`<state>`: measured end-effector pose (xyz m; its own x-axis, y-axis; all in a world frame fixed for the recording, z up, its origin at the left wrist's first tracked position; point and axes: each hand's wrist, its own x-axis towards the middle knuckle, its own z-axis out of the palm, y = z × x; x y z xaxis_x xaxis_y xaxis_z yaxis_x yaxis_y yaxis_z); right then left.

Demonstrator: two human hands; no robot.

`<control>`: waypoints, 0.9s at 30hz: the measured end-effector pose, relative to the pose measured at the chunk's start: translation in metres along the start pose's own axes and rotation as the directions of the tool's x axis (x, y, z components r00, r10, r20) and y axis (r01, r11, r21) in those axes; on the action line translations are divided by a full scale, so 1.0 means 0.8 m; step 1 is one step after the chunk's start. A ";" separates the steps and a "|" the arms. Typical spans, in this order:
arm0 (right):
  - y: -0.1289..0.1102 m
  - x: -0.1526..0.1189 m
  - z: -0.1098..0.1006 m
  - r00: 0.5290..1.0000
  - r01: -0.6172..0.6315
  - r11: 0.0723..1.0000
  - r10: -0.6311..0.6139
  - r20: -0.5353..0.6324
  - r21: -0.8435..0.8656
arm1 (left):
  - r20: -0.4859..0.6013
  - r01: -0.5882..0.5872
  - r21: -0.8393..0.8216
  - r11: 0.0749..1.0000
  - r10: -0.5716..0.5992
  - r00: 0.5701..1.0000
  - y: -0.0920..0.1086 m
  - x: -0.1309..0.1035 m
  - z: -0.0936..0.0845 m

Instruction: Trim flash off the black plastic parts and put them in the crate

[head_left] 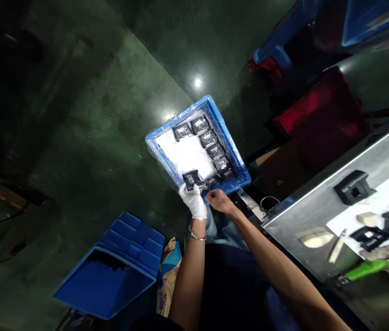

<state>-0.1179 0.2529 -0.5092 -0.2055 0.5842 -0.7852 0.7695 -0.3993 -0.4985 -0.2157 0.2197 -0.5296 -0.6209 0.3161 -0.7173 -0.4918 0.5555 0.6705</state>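
Note:
My left hand, in a white glove with a bracelet at the wrist, grips a black part in clear plastic at the near corner of a blue bin. The thumb lies over the part. Inside the bin, several similar wrapped black parts line the far and right sides on a white sheet. Clear film covers the bin's rim. My bare right hand is closed beside the near rim, its fingers curled. Whatever those fingers hold, if anything, is hidden.
At right stands a metal table with a black housing, a knife and a green-handled tool. A blue open container is at lower left, near a paper sack. Red crates lie beyond the table.

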 end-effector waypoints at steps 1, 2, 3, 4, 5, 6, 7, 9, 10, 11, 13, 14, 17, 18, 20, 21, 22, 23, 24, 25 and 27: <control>0.001 0.000 -0.002 1.000 -0.012 1.000 0.012 -0.014 0.010 | -0.025 -0.008 -0.020 1.000 0.008 1.000 0.001 0.002 0.000; 0.001 0.000 -0.005 0.999 -0.015 1.000 0.016 -0.032 0.021 | -0.043 -0.016 -0.041 0.999 0.015 0.999 0.002 0.003 -0.001; -0.001 0.000 -0.007 0.999 -0.008 0.999 0.010 -0.046 0.034 | -0.052 -0.021 -0.058 0.998 0.018 0.998 0.003 0.004 -0.001; -0.004 0.001 -0.009 0.999 0.010 0.999 -0.007 -0.053 0.047 | -0.048 -0.022 -0.069 0.997 0.019 0.999 0.003 0.004 -0.001; -0.007 0.001 -0.009 0.998 0.035 0.998 -0.032 -0.055 0.059 | -0.040 -0.020 -0.077 0.997 0.017 0.999 0.003 0.004 -0.001; -0.011 0.002 -0.010 0.996 0.064 0.996 -0.060 -0.059 0.068 | -0.029 -0.016 -0.082 0.996 0.014 0.999 0.002 0.003 -0.001; -0.015 0.002 -0.010 0.994 0.092 0.993 -0.087 -0.067 0.072 | -0.017 -0.013 -0.086 0.996 0.011 1.000 0.002 0.003 -0.001; -0.021 0.002 -0.009 0.986 0.143 0.987 -0.136 -0.091 0.070 | 0.000 -0.008 -0.092 0.996 0.008 1.000 -0.001 0.002 -0.002; -0.023 0.002 -0.010 0.982 0.167 0.984 -0.160 -0.099 0.068 | 0.003 -0.009 -0.092 0.996 0.009 1.000 -0.002 0.002 -0.003; -0.024 0.001 -0.010 0.978 0.188 0.980 -0.181 -0.101 0.067 | 0.000 -0.012 -0.091 0.996 0.012 1.000 -0.003 0.002 -0.004; -0.026 -0.002 -0.010 0.973 0.220 0.973 -0.213 -0.089 0.073 | -0.014 -0.020 -0.081 0.996 0.019 1.000 -0.005 0.003 -0.007; -0.027 -0.003 -0.010 0.972 0.225 0.971 -0.219 -0.083 0.079 | -0.021 -0.023 -0.076 0.997 0.021 1.000 -0.006 0.004 -0.008; -0.031 -0.008 -0.008 0.978 0.205 0.972 -0.198 -0.064 0.111 | -0.040 -0.022 -0.069 0.997 0.019 0.999 -0.008 0.006 -0.012; -0.032 -0.009 -0.007 0.981 0.193 0.973 -0.187 -0.054 0.128 | -0.041 -0.018 -0.068 0.998 0.015 0.999 -0.009 0.006 -0.014; -0.032 -0.010 -0.004 0.988 0.152 0.975 -0.147 -0.047 0.162 | -0.028 -0.006 -0.063 0.998 0.005 1.000 -0.009 0.005 -0.017; -0.030 -0.010 -0.003 0.992 0.118 0.977 -0.110 -0.058 0.179 | -0.013 0.002 -0.059 0.998 -0.002 1.000 -0.009 0.004 -0.019; -0.027 -0.008 -0.001 0.995 0.074 0.978 -0.060 -0.075 0.197 | 0.008 0.011 -0.056 0.998 -0.011 1.000 -0.009 0.003 -0.021; -0.024 -0.006 0.000 0.996 0.023 0.976 -0.003 -0.089 0.218 | 0.034 0.021 -0.052 0.998 -0.019 0.999 -0.009 0.002 -0.022; -0.020 -0.003 0.002 0.995 -0.027 0.969 0.050 -0.090 0.244 | 0.059 0.030 -0.048 0.998 -0.027 0.998 -0.009 0.001 -0.023; -0.016 0.000 0.004 0.993 -0.068 0.960 0.091 -0.072 0.271 | 0.085 0.039 -0.041 0.998 -0.036 0.996 -0.009 0.000 -0.024; -0.007 0.006 0.008 0.993 -0.116 0.941 0.118 0.012 0.318 | 0.143 0.065 -0.020 0.998 -0.061 0.988 -0.009 -0.001 -0.025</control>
<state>-0.1270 0.2531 -0.5124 -0.1204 0.5241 -0.8431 0.5556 -0.6683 -0.4947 -0.2240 0.1996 -0.5301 -0.4963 0.3880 -0.7766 -0.5431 0.5592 0.6264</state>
